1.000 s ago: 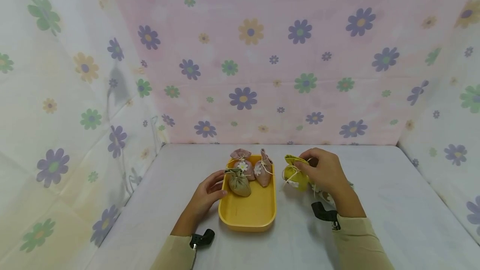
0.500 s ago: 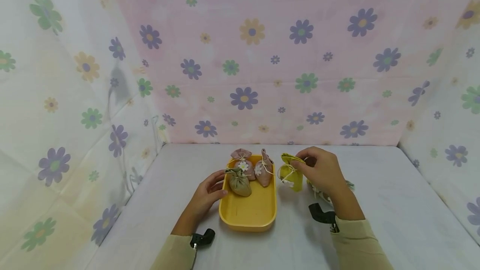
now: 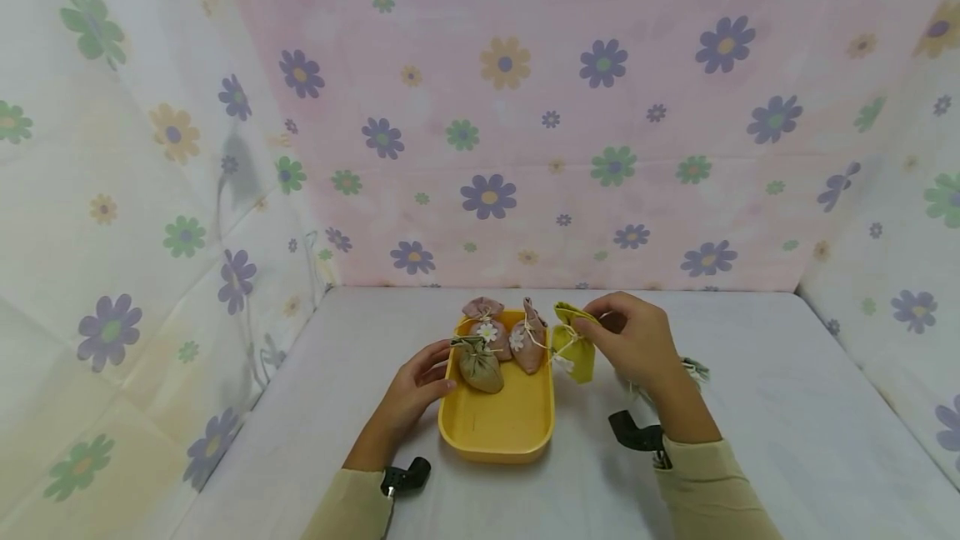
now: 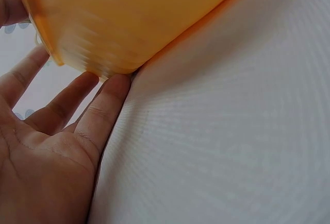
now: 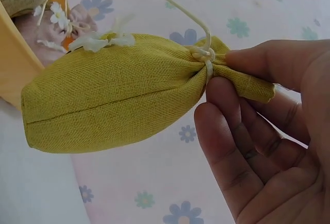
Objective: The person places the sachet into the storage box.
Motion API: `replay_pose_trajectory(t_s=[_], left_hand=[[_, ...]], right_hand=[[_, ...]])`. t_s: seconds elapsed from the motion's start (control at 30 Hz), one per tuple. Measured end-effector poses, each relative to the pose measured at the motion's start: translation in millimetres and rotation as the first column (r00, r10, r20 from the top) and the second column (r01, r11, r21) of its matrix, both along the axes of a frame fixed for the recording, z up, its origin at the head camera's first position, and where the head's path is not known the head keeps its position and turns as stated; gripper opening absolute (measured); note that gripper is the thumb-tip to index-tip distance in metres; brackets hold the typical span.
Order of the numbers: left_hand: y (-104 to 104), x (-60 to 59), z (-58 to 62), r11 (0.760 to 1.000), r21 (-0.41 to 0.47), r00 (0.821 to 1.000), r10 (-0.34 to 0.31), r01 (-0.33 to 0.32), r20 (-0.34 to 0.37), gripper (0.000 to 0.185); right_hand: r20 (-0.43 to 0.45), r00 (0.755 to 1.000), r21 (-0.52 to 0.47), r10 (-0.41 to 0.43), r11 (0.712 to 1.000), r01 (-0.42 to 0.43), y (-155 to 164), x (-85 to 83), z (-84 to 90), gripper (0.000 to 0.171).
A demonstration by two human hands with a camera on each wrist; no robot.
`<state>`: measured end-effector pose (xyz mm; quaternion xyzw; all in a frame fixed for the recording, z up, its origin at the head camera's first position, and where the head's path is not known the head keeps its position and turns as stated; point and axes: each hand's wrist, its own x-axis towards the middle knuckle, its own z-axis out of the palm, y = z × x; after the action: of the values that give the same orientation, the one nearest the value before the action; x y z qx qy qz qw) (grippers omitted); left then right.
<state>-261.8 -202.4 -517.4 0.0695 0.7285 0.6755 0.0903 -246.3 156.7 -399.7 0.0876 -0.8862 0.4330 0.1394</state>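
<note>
Since the earlier frames, the yellow-green pouch [image 3: 573, 343] has been carried leftward and is now held just beside the right rim of the yellow tray [image 3: 497, 430]. At the left, the left hand [image 3: 411, 390] is laid against the left wall of the tray with its fingers [image 4: 105, 110] straight and relaxed, nothing being gripped. Inside the tray, at its far end, an olive pouch [image 3: 479, 365] and two pink pouches [image 3: 486, 322] are seen. The yellow-green pouch is pinched at its tied neck by the thumb and fingertips of the right hand [image 3: 632, 343], above the white tabletop [image 3: 772, 407]. Behind this hand, another pouch [image 3: 693, 370] is partly hidden.
</note>
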Motion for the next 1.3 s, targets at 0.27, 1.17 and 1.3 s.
replay_pose_trajectory(t_s=[0.27,1.17,1.3], left_hand=[[0.1,-0.3,0.1,1.0,-0.004,1.0,0.003,-0.003,-0.002,0.07],[0.0,-1.4,-1.9,1.0,-0.017,1.0,0.006,-0.007,-0.008,0.071],[0.2,-1.1,-1.8,1.0,-0.026,1.0,0.01,-0.01,-0.007,0.071]], right_hand=[[-0.028,1.0,-0.026,0.01,1.0,-0.011,-9.6,1.1,-1.3,0.018],[-0.07,0.997,-0.111,0.042,0.993,-0.05,-35.2,-0.9,-15.8,0.016],[-0.084,0.995,-0.129,0.058,0.989,-0.068,-37.9,0.0,-16.8,0.015]])
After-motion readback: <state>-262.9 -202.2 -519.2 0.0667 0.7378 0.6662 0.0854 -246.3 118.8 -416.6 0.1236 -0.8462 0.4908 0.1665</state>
